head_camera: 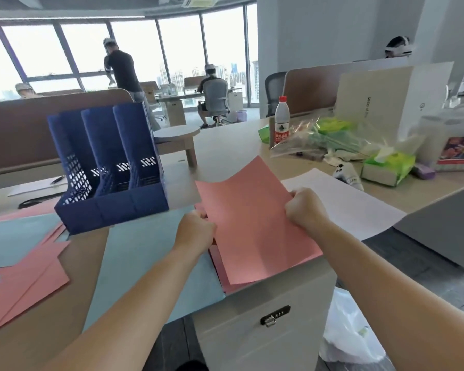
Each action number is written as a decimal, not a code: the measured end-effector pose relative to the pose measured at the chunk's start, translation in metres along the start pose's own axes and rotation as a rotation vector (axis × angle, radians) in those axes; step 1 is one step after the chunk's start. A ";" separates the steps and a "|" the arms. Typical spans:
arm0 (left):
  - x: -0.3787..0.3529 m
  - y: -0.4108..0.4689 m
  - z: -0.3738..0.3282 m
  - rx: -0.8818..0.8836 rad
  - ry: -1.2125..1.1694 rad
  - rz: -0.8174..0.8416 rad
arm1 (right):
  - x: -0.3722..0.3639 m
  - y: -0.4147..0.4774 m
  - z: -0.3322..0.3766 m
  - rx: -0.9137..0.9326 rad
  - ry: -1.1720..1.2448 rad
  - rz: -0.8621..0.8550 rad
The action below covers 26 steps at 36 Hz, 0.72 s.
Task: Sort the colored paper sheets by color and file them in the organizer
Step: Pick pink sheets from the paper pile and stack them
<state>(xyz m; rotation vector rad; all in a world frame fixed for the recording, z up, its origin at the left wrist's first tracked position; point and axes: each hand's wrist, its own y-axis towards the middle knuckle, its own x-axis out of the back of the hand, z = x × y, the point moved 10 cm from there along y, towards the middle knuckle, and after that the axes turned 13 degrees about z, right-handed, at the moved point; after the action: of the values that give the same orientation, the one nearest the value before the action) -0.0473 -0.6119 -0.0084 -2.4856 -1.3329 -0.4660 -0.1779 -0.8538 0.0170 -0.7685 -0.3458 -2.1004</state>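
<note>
I hold a stack of pink sheets (255, 223) lifted over the desk corner. My left hand (194, 232) grips its left edge and my right hand (304, 208) grips its right edge. More pink sheets (225, 277) lie under it on the desk. The blue organizer (110, 167), with three upright slots that look empty, stands to the left. Light blue sheets (142, 263) lie in front of the organizer, and further pink sheets (24, 279) are spread at the far left. White sheets (346, 202) lie to the right.
A grey drawer cabinet (265, 317) stands under the desk corner. At the back right are a water bottle (281, 120), a plastic bag (324, 137), a tissue pack (386, 167) and a white box (373, 95). A pen (57, 179) lies left of the organizer. People sit and stand further back.
</note>
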 end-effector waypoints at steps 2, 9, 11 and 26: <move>0.000 -0.003 -0.005 0.013 0.041 -0.020 | -0.005 0.004 -0.003 -0.007 -0.014 0.012; 0.006 -0.009 -0.009 0.015 0.147 -0.083 | -0.015 0.015 -0.006 -0.018 -0.102 0.013; 0.008 -0.008 -0.008 0.021 0.158 -0.094 | -0.015 0.015 -0.005 -0.008 -0.120 -0.004; 0.013 -0.007 0.001 0.037 0.113 -0.095 | -0.020 0.010 -0.004 -0.026 -0.169 -0.002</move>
<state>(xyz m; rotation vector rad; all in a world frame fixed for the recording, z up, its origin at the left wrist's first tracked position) -0.0461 -0.5981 -0.0034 -2.3366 -1.4055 -0.5886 -0.1619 -0.8492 0.0009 -0.9649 -0.4116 -2.0505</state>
